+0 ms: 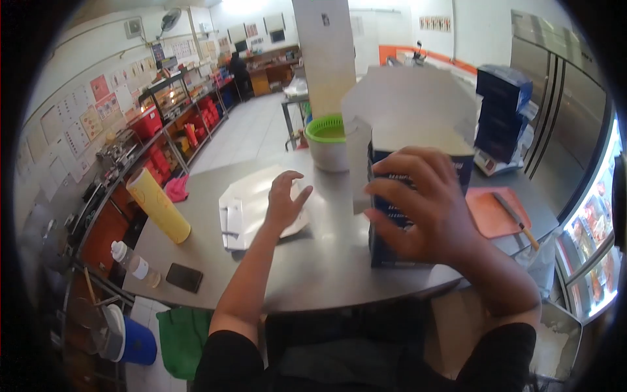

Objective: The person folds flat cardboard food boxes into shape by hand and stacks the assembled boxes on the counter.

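Right grip [421, 209] partly hides the blue stack [386, 252]

Bare lane on the steel surface [336, 261]: runs from near edge, between white carton [243, 209] and blue carton stack [389, 251], back to the bucket [328, 153], which plugs the far end. Stack is tall, flaps [415, 98] up, blocks rightward reach. Left edge: upright yellow roll [160, 208]. Near-left corner: bottle [136, 263], flat phone [184, 277]. Right edge: board [486, 212] with knife [512, 210].

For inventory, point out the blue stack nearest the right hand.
The front blue stack, just beyond the right hand; the other stack stands farther back and right.
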Tool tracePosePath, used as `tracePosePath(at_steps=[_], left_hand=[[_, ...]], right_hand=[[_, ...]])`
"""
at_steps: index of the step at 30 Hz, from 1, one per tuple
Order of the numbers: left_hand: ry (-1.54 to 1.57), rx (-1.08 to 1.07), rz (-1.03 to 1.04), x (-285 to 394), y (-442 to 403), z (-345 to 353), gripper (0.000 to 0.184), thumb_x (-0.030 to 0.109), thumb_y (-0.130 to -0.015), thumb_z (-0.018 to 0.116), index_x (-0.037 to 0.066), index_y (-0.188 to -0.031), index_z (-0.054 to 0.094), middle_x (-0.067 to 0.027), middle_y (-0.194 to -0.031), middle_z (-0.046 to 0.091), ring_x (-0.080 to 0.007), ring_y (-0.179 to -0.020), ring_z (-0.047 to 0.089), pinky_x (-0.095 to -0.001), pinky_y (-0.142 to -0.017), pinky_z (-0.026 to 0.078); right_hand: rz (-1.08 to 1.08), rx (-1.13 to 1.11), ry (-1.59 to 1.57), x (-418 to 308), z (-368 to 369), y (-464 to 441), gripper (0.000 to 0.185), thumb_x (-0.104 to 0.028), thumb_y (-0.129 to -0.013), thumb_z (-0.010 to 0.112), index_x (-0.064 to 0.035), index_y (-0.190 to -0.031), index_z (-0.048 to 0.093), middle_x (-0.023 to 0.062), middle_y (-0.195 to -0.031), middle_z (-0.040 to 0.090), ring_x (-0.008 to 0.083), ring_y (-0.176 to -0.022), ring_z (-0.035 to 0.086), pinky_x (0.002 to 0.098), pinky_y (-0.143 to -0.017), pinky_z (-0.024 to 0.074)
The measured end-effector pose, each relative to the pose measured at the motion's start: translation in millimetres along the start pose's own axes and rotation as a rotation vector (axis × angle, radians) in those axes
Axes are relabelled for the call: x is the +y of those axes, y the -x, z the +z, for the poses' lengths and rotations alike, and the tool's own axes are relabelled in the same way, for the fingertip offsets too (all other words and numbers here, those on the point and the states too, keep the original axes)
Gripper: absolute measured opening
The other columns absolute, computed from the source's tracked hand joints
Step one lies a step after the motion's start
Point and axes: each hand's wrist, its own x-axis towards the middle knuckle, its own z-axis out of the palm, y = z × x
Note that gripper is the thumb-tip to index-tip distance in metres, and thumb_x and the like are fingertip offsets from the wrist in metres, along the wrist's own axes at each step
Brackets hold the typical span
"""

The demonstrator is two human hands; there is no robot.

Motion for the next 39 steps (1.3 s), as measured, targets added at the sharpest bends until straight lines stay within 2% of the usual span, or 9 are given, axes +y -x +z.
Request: tracePosePath(at_steps=[12, 18, 24, 28, 29, 32, 33, 37, 39], left_hand=[[0.006, -0.353, -0.113, -54.9, 59.5, 6.3, 0.047, 0.024, -0.087, 0.081, 0.009, -0.129, 0.069, -0.0158, -0.131, 0.07, -0.0389, -0.119, 0.065, -0.0459, -0.103, 0.052], [0.116, 0.081, -0.23, -53.7, 53.5, -11.2, 0.05, 0.018, -0.087, 0.081, 0.007, -0.133, 0.064, -0.0133, -0.125, 0.068, -0.0327, -0.114, 0.063, -0.0441, -0.098, 0.05], [0.486, 0.419, -0.171, -50.2, 45.6, -23.0, 0.07, 0.039, -0.098, 0.074, 0.007, -0.151, 0.042, -0.0112, -0.142, 0.057, -0.027, -0.129, 0.057, -0.0429, -0.111, 0.043], [1.091, 0.459, -0.138, -17.4, 43.1, -46.9, 0.078, 0.059, -0.105, 0.05, 0.011, -0.162, 0.026, -0.0133, -0.143, 0.055, -0.0311, -0.131, 0.057, -0.0442, -0.11, 0.047], [1.136, 0.49, -0.202, -14.7, 42.1, -52.2, 0.08, 0.063, -0.106, 0.044, 0.012, -0.163, 0.024, -0.0134, -0.142, 0.055, -0.0317, -0.131, 0.057, -0.0452, -0.108, 0.049], [1.229, 0.534, -0.47, -18.5, 34.7, -60.0, 0.088, 0.078, -0.101, 0.035, 0.014, -0.162, 0.028, -0.0131, -0.142, 0.055, -0.0333, -0.129, 0.058, -0.0515, -0.098, 0.055], [1.291, 0.536, -0.561, -36.1, 35.3, -61.2, 0.089, 0.08, -0.099, 0.035, 0.014, -0.16, 0.031, -0.0126, -0.142, 0.055, -0.0331, -0.128, 0.059, -0.0523, -0.096, 0.055], [1.143, 0.495, -0.506, -38.1, 34.3, -112.9, 0.089, 0.083, -0.097, 0.034, 0.01, -0.142, 0.052, -0.0092, -0.134, 0.062, -0.0305, -0.124, 0.062, -0.0513, -0.1, 0.054], [1.265, 0.452, -0.338, -36.8, 43.5, -140.8, 0.073, 0.066, -0.101, 0.044, 0.006, -0.142, 0.053, -0.0093, -0.132, 0.064, -0.0271, -0.122, 0.064, -0.0457, -0.101, 0.054]], right_hand=[[0.413, -0.213, -0.796, -91.7, 237.3, 73.3, 0.025, -0.024, -0.089, 0.075, -0.0076, -0.107, 0.069, 0.0096, -0.114, 0.065, 0.032, -0.111, 0.06, 0.0471, -0.1, 0.0456], [1.064, 0.042, -1.017, -76.7, 322.5, 34.6, 0.047, -0.032, -0.1, 0.068, -0.0045, -0.135, 0.055, 0.0176, -0.131, 0.055, 0.0282, -0.123, 0.054, 0.0415, -0.105, 0.0438], [0.724, 0.013, -1.365, -77.7, 365.5, 21.1, 0.08, -0.046, -0.108, 0.054, 0.0039, -0.161, 0.021, 0.0226, -0.163, 0.031, 0.0339, -0.152, 0.031, 0.0449, -0.124, 0.0276], [0.508, -0.029, -1.286, -67.8, 355.1, -4.7, 0.08, -0.024, -0.106, 0.058, -0.0046, -0.167, 0.01, 0.0221, -0.168, 0.023, 0.0349, -0.155, 0.027, 0.0457, -0.123, 0.0305], [0.551, 0.033, -1.229, -65.4, 347.8, -10.4, 0.07, -0.004, -0.102, 0.055, -0.0076, -0.165, 0.026, 0.0218, -0.16, 0.042, 0.0325, -0.146, 0.045, 0.0419, -0.115, 0.0426], [0.577, -0.122, -1.165, -45.2, 333.8, -15.9, 0.064, 0.007, -0.098, 0.052, -0.0063, -0.16, 0.042, 0.0212, -0.148, 0.058, 0.0251, -0.137, 0.056, 0.031, -0.112, 0.0435], [0.465, 0.016, -1.063, -54.5, 320.1, -24.1, 0.063, 0.017, -0.092, 0.045, -0.0064, -0.149, 0.056, 0.0194, -0.129, 0.071, 0.03, -0.124, 0.067, 0.0394, -0.107, 0.0517], [-0.029, -0.056, -0.557, -58.5, 290.7, -37.6, 0.063, 0.011, -0.081, 0.058, -0.0134, -0.138, 0.067, 0.0116, -0.137, 0.069, 0.0346, -0.123, 0.067, 0.0435, -0.103, 0.0548], [-0.12, 0.019, -0.489, -63.2, 273.3, -43.9, 0.058, 0.005, -0.083, 0.063, -0.0164, -0.136, 0.069, 0.0089, -0.137, 0.069, 0.0324, -0.123, 0.067, 0.0431, -0.103, 0.0552]])
